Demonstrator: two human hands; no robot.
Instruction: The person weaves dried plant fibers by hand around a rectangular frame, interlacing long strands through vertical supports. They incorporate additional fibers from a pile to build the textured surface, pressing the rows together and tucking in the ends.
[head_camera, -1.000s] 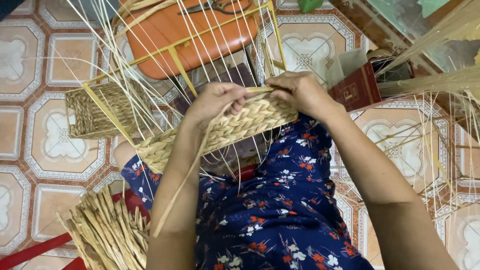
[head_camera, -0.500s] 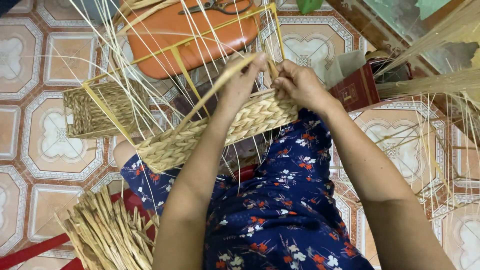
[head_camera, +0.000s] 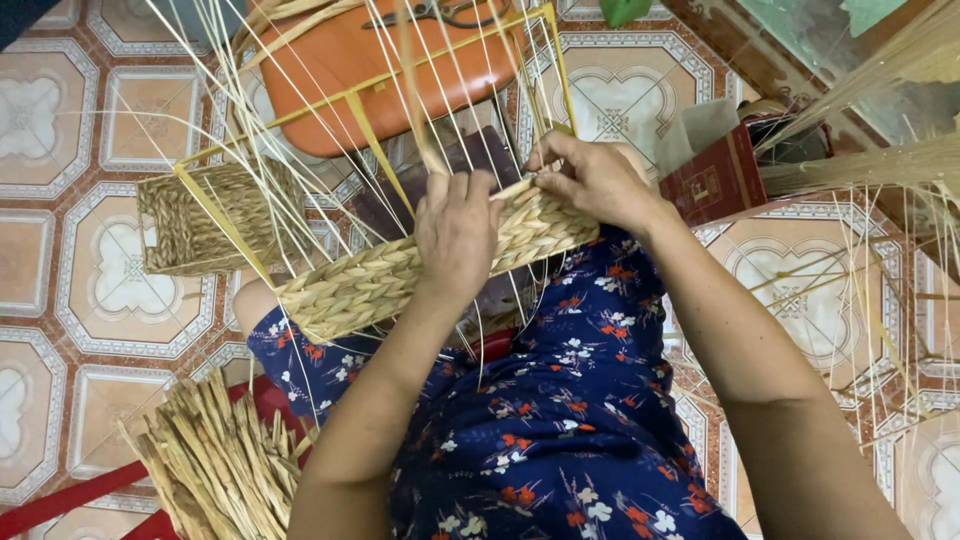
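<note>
A half-woven straw basket (head_camera: 360, 285) rests on my lap, its braided wall facing me and thin pale stakes rising from a yellow frame (head_camera: 300, 110). My left hand (head_camera: 457, 235) lies over the top edge of the woven wall, fingers closed around a flat straw strand (head_camera: 425, 130) that runs upward. My right hand (head_camera: 595, 180) pinches the weave at the rim's right end, right beside the left hand. My dark blue flowered dress (head_camera: 540, 430) is under the basket.
An orange plastic stool (head_camera: 390, 60) with scissors (head_camera: 440, 12) on it stands beyond the basket. A bundle of straw (head_camera: 215, 465) lies at my lower left, a red box (head_camera: 715, 180) at right, more straw stalks (head_camera: 880, 165) beside it. Patterned floor tiles surround me.
My left hand pulled the straw strand up and away from the rim, then came back down onto the woven wall. The right hand stayed at the rim's right end.
</note>
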